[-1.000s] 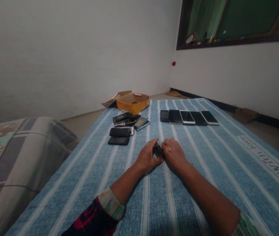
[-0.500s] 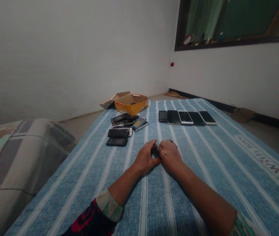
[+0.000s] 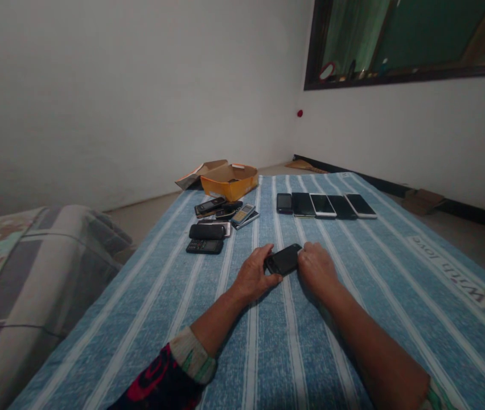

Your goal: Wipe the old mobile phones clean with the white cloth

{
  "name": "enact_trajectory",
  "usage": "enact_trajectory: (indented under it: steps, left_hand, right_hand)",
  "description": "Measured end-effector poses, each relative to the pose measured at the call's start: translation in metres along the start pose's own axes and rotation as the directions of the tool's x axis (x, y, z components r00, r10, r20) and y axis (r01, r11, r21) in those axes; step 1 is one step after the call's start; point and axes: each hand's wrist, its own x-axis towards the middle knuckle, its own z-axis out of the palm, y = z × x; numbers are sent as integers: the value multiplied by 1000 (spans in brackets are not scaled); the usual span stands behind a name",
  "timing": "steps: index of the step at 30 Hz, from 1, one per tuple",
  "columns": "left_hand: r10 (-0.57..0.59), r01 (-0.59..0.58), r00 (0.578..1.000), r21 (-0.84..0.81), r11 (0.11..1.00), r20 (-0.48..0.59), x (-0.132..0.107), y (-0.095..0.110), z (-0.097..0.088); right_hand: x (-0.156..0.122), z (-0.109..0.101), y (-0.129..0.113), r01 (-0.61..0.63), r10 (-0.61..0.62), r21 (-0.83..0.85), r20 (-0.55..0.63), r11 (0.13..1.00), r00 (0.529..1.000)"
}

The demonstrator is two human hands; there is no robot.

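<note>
A dark mobile phone [image 3: 284,260] lies slantwise between my two hands, just above or on the striped cloth. My left hand [image 3: 256,274] grips its left end, thumb on the near edge and fingers on the far edge. At the right end, my right hand [image 3: 317,266] is closed with curled fingers against the phone's corner; a white bit shows by its fingertips. Left of my hands lie several older phones, among them a black keypad phone [image 3: 205,246] and a silver keypad phone [image 3: 243,214]. Farther right, several touchscreen phones stand in a row, one with a white frame [image 3: 323,206].
An orange cardboard box [image 3: 229,189] with its lid open stands at the far left end of the blue striped cloth [image 3: 225,341]. Left of the table is a covered seat or bed [image 3: 54,273]. White walls and a window [image 3: 417,40] are behind.
My right hand has moved right, away from my left hand, and the phone's dark face now shows between them. My left hand has stayed almost in place.
</note>
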Motion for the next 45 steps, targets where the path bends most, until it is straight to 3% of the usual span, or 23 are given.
enact_trajectory:
  steps: [5,15,20,26,33,39,45]
  left_hand:
    - [-6,6,1000,26,1000,15,0,0,0]
    - [2,-2,1000,13,1000,5,0,-3,1]
    - [-6,6,1000,14,1000,9,0,-4,1]
    - [0,0,1000,5,1000,4,0,-6,3]
    - [15,-15,1000,26,1000,16,-1,-6,1]
    - [26,-27,999,26,999,26,-1,-4,1]
    - [39,-40,999,52,998,26,0,-3,0]
  right_hand:
    - [-12,-3,1,20,-19,-25,29,999,999]
    - [-9,-3,1,10,-9,-25,40,1000,999]
    - [-17,-6,-18,47,-47,-15,31,999,998]
    - [-27,-8,-42,207,-210,78,23,975,978]
    - [-21,-8,-16,45,-46,16,50,999,998]
    - [-24,-10,-26,182,-187,67,69,981,980]
    - [-25,-9,-22,146,-149,63,46,987,988]
